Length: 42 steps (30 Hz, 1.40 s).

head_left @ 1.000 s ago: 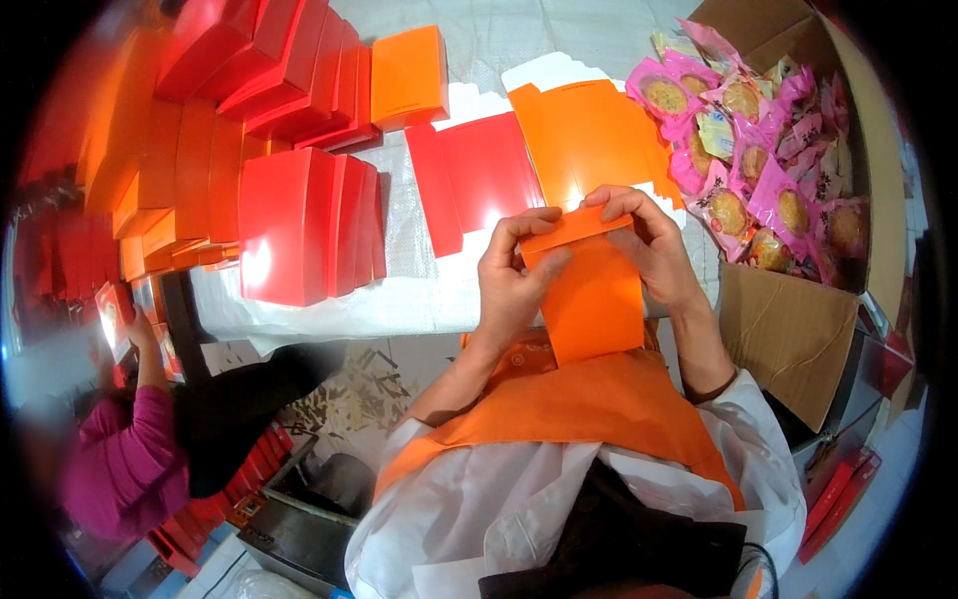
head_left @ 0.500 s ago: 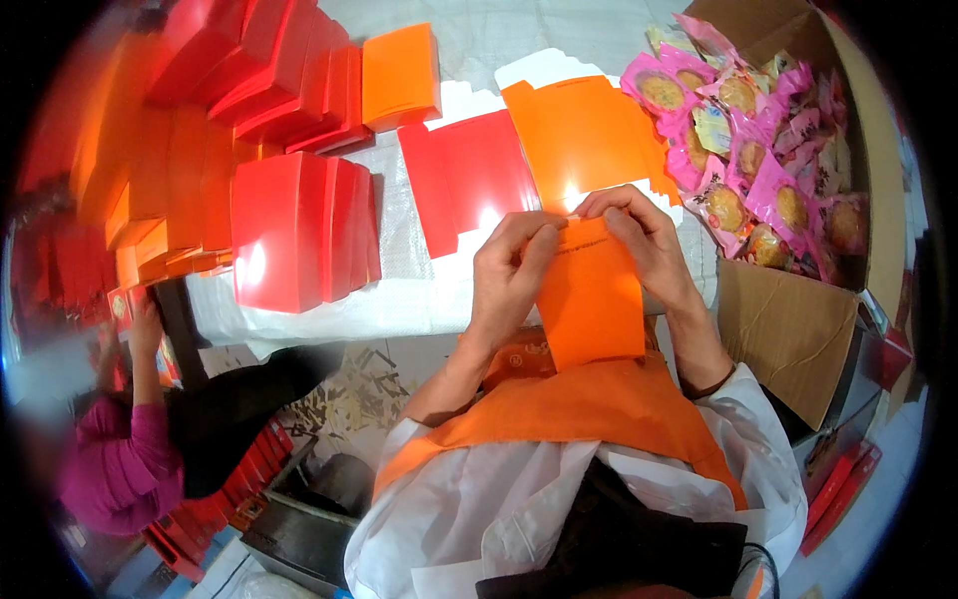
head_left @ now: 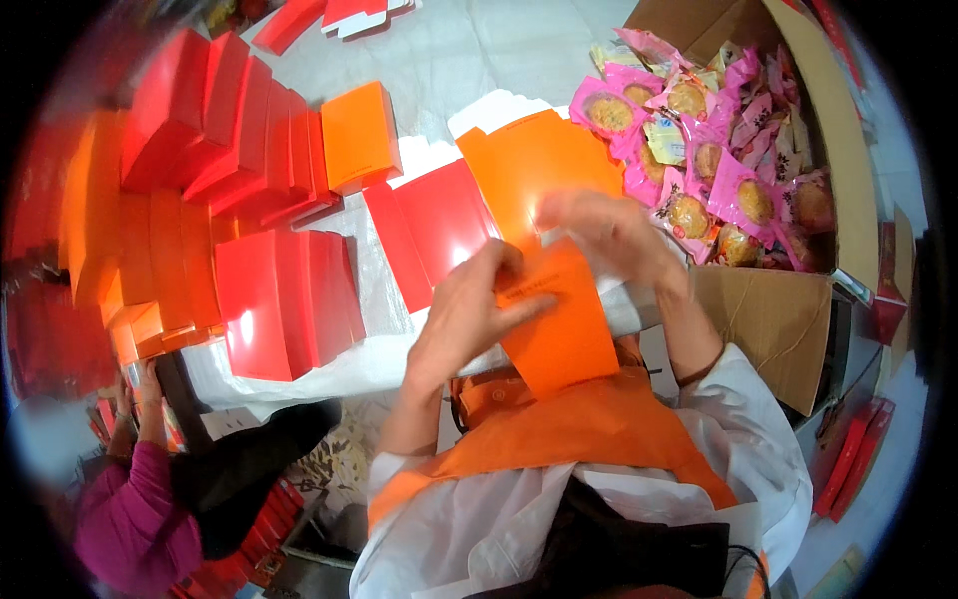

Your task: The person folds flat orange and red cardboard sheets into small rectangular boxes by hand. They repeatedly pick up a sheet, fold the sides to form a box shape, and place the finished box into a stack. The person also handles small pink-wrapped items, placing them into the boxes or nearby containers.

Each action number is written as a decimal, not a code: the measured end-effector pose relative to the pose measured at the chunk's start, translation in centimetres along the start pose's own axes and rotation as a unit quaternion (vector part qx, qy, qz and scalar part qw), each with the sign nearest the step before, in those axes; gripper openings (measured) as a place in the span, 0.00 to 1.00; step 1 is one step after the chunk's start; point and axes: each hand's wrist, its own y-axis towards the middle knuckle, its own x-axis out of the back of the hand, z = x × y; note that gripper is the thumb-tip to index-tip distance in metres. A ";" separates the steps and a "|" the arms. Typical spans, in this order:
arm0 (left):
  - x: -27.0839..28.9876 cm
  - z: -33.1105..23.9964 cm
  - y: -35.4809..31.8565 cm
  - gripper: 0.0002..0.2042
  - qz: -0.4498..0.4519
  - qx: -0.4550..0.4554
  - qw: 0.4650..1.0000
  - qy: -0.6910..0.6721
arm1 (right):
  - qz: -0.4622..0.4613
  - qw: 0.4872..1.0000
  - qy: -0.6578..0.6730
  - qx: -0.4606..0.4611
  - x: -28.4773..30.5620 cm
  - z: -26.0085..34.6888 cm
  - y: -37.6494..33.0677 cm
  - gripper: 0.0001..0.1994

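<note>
My left hand (head_left: 461, 317) grips an upright orange paper box (head_left: 564, 334) by its upper left side, thumb across the front panel. The box stands in front of my orange apron, its lower end near my lap. My right hand (head_left: 617, 238) is smeared by motion above the box's upper right side, and its fingers cannot be made out clearly. Just beyond my hands lie flat orange cartons (head_left: 539, 165) and flat red cartons (head_left: 434, 225) with white flaps, on the covered table (head_left: 479, 50).
An open cardboard box (head_left: 763, 309) at the right holds several pink-wrapped round cakes (head_left: 738, 190). Red boxes (head_left: 269, 299), orange boxes (head_left: 140, 250) and a single orange box (head_left: 359, 135) stand on the left. Another person in a purple sleeve (head_left: 140, 524) works at lower left.
My right hand has come off the top of the orange box and moved slightly away. The left hand keeps its hold, and the box has tilted. The whole view has shifted.
</note>
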 end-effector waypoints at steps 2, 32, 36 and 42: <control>0.6 1.9 0.1 0.18 -0.139 -0.044 0.985 -0.092 | -0.078 0.970 -0.199 -0.117 3.5 -0.5 3.6 0.16; -5.6 7.3 -0.4 0.22 -0.380 -0.003 0.762 -0.524 | -0.195 0.937 0.209 -0.203 -0.8 -0.9 2.3 0.17; -6.0 7.6 -0.2 0.22 -0.382 -0.008 0.760 -0.526 | -0.070 0.967 0.133 -0.204 -1.2 0.3 1.3 0.12; -5.9 6.8 -0.2 0.23 -0.418 -0.039 0.734 -0.534 | -0.171 0.959 0.143 -0.174 -1.0 1.1 -0.4 0.17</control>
